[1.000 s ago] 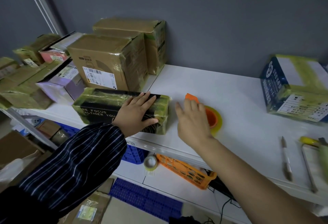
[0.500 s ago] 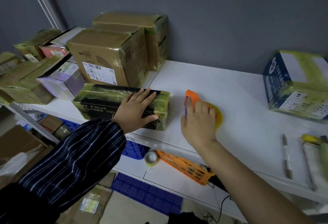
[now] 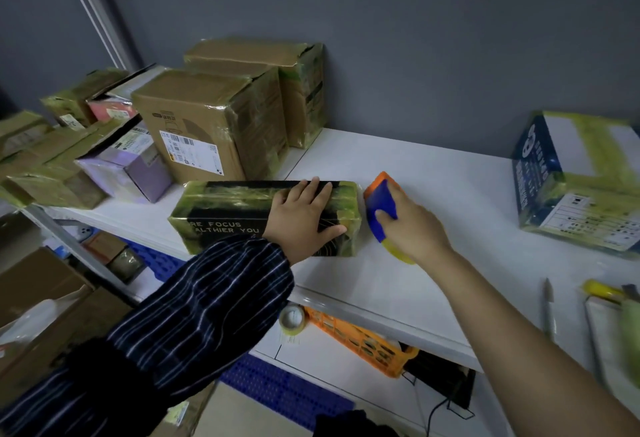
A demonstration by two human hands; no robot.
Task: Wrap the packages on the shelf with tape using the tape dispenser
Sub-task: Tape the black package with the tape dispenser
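A long black package (image 3: 235, 208) with white lettering, covered in yellowish tape, lies on the white shelf (image 3: 450, 194) near its front edge. My left hand (image 3: 304, 218) rests flat on its right end, fingers spread. Just right of the package, my right hand (image 3: 412, 225) grips the orange and blue tape dispenser (image 3: 381, 204) with its yellow tape roll, tilted up on edge close to the package's right end.
Taped cardboard boxes (image 3: 207, 125) and smaller parcels (image 3: 128, 163) are stacked at the back left. A blue and white taped box (image 3: 575, 177) stands at the right. A pen (image 3: 548, 308) and tools lie at the front right. Below hang a tape roll (image 3: 292, 320) and an orange basket (image 3: 363, 343).
My right hand closed on the tape dispenser, lifted it from lying flat and brought it left toward the black package's right end. My left hand stayed on the package.
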